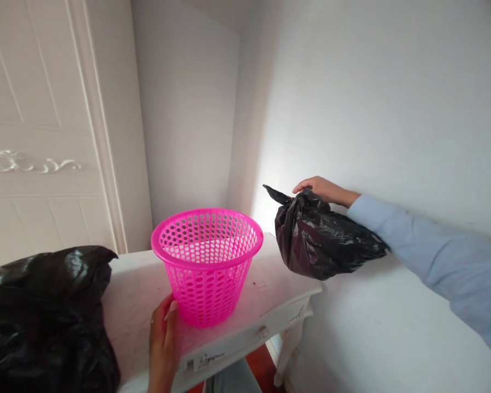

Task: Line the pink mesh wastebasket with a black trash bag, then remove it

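A pink plastic basket (pixel 208 295) with a perforated wall stands upright on a white table (pixel 135 305). My left hand (pixel 163 338) is at the basket's lower left side, its bent fingers and thumb against the wall. To the right, my right hand (pixel 317 188) grips a black plastic bag (pixel 323 240) near its gathered, knotted top. This bag is bulging and hangs above the table's right end, apart from the basket. The fingertips of my right hand are partly hidden behind the plastic.
Another black plastic bag (pixel 49 322), large and full, covers the table's left end. A drawer with a round knob (pixel 263 332) is in the table's front. A white panelled wardrobe (pixel 53 125) stands at the left, and a pale wall (pixel 376 109) rises behind and to the right.
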`<move>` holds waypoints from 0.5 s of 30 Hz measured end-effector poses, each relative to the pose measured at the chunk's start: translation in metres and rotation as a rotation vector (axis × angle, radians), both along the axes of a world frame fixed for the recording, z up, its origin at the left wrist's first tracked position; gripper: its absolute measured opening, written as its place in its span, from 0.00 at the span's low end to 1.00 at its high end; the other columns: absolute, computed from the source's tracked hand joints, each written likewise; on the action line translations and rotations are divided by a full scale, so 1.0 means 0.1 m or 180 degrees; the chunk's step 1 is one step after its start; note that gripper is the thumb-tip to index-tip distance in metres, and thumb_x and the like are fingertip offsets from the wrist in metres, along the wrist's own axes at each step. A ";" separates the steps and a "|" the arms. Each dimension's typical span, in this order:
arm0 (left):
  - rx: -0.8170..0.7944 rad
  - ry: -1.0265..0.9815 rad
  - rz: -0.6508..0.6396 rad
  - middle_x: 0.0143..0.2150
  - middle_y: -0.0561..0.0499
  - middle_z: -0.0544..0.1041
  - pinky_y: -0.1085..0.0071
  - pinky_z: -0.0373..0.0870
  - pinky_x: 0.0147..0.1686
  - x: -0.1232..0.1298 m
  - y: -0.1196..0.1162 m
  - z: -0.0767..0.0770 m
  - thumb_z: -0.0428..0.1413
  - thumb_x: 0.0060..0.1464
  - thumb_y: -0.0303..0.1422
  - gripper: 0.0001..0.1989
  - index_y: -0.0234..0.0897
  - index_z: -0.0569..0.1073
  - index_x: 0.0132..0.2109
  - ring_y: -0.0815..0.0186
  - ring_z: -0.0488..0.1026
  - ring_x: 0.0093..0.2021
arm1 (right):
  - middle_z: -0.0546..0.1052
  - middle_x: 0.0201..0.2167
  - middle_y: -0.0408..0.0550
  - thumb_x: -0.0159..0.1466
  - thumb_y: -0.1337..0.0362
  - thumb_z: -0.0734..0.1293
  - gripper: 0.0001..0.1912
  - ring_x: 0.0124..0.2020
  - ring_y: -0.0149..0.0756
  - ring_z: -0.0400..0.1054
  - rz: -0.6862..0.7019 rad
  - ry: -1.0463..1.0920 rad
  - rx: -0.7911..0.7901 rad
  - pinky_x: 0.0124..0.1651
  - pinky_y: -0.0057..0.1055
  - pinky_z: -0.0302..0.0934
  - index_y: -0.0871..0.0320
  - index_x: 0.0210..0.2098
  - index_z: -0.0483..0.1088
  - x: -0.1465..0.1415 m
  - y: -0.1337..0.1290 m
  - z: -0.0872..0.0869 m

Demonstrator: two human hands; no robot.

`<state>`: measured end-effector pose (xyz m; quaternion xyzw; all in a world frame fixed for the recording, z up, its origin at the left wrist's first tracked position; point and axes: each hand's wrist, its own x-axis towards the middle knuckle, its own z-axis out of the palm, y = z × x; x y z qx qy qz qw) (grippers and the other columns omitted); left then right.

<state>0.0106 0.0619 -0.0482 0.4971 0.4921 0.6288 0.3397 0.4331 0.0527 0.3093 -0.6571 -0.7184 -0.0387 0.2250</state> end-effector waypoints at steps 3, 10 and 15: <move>0.0025 -0.0076 -0.0046 0.53 0.41 0.75 0.48 0.64 0.60 0.00 -0.01 0.02 0.50 0.54 0.63 0.36 0.37 0.73 0.53 0.49 0.70 0.56 | 0.83 0.34 0.49 0.55 0.59 0.68 0.14 0.35 0.41 0.75 0.0376 -0.0318 0.0213 0.42 0.34 0.65 0.59 0.36 0.81 -0.11 -0.03 0.32; 0.0098 -0.0207 -0.0093 0.54 0.40 0.76 0.47 0.65 0.60 0.02 -0.06 0.03 0.50 0.55 0.62 0.35 0.36 0.73 0.53 0.48 0.71 0.56 | 0.81 0.33 0.52 0.58 0.53 0.71 0.16 0.35 0.38 0.72 0.1036 -0.0203 0.1252 0.41 0.35 0.64 0.60 0.37 0.79 -0.52 -0.08 1.02; 0.0154 -0.0315 -0.0079 0.53 0.40 0.76 0.48 0.65 0.59 0.05 -0.09 0.04 0.51 0.57 0.60 0.32 0.37 0.73 0.52 0.50 0.71 0.55 | 0.80 0.32 0.53 0.58 0.51 0.73 0.18 0.32 0.34 0.70 0.1255 -0.0054 0.2346 0.39 0.33 0.62 0.62 0.36 0.79 -0.85 0.05 1.50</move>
